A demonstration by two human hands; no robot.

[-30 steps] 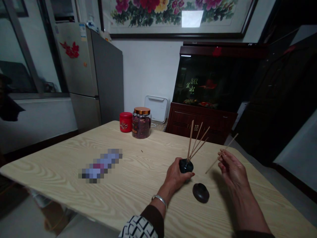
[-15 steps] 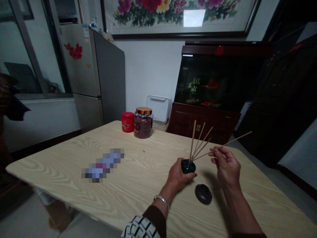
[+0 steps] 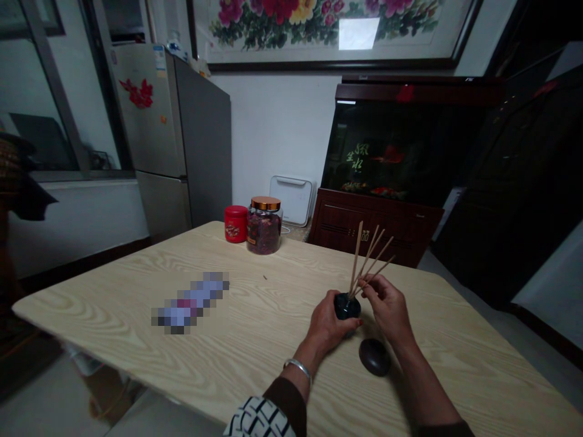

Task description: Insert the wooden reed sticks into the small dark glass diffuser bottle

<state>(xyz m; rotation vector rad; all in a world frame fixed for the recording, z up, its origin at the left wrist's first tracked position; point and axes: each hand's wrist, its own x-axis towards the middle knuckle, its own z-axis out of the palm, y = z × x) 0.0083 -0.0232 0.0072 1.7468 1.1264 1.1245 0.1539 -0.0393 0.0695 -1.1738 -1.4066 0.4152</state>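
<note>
My left hand (image 3: 325, 325) grips a small black pot (image 3: 347, 306) on the tabletop, its fingers wrapped around the pot's side. Several thin wooden sticks (image 3: 370, 258) stand fanned out from the pot's mouth. My right hand (image 3: 385, 303) pinches one of these sticks close to the mouth, with its fingertips just beside the pot. Below both hands, a dark rounded lid (image 3: 374, 357) rests on the table, close to my right wrist.
The pale wood-grain table (image 3: 273, 340) holds a red tin (image 3: 235, 223), a glass jar of dried flowers (image 3: 264, 226) and a pixelated, blurred object (image 3: 191, 303). A dark fish tank (image 3: 392, 145) stands beyond the table, and a fridge (image 3: 173, 139) stands at back left.
My right hand has moved left from beside the pot to the pot's mouth, and the long stick it held now stands among the others, lower and more upright. The left hand stays on the pot.
</note>
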